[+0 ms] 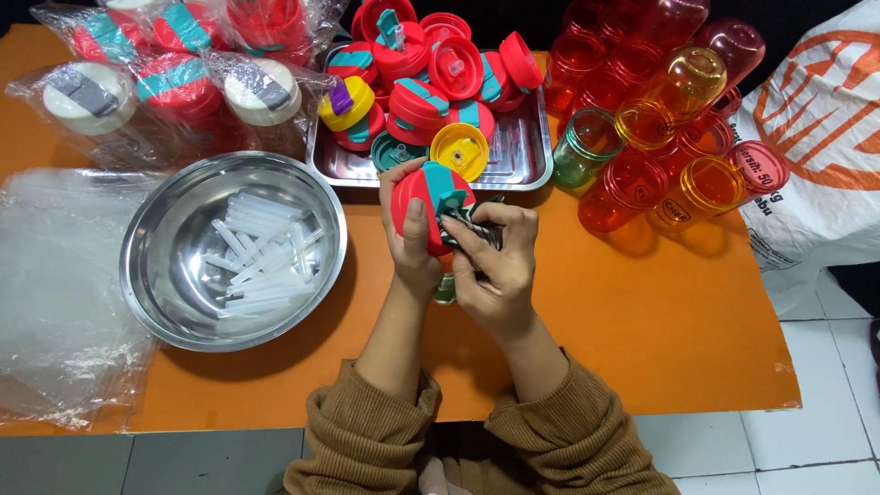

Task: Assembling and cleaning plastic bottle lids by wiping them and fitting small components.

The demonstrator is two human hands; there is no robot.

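**A:** What do we have in our hands?

**B:** Our left hand (410, 240) is wrapped around a red lid (423, 206). The thumb lies flat on top of it. The lid has a teal flap (442, 182) on it. We hold it over the orange table (678, 321), just in front of the metal tray (520, 156).

**A:** And our other hand?

**B:** Our right hand (495, 261) is curled up tight against the lid. Its fingers pinch a dark striped strap (477, 225) that hangs by the flap. Both hands touch each other. A little bit of green bottle (445, 290) peeks out under them.

**A:** What is in the tray?

**B:** We see a heap of lids (431, 69) there, mostly red and teal. One yellow lid (459, 150) sits at the front, right behind our hands.

**A:** What is on our left?

**B:** A big shiny bowl (160, 284) stands there. It has small white straws (261, 252) lying in it. Next to it lies a flat pile of clear plastic bags (55, 293). Behind the bowl we see wrapped bottles (174, 78) in more plastic.

**A:** And on our right?

**B:** We see many empty bottles (642, 137) lying on their sides, red, orange and one green. A white sack (816, 156) with orange print leans next to them.

**A:** What are we wearing?

**B:** Brown ribbed sleeves (568, 440).
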